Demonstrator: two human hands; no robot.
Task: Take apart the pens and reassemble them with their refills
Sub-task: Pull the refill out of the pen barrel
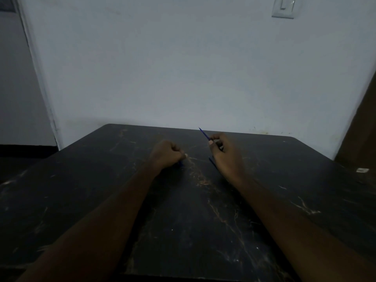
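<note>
Our right hand [223, 153] pinches a blue pen [204, 134], tip raised. Our left hand [168, 154] curls on the table [81, 190], perhaps gripping a blue bit [180, 163].

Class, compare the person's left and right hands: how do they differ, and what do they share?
The left hand sits low over the table; the right hand is farther back. The left hand hides all but a small blue piece; the right hand pinches a long blue pen part, tip pointing up toward the wall. Both have curled fingers.
</note>
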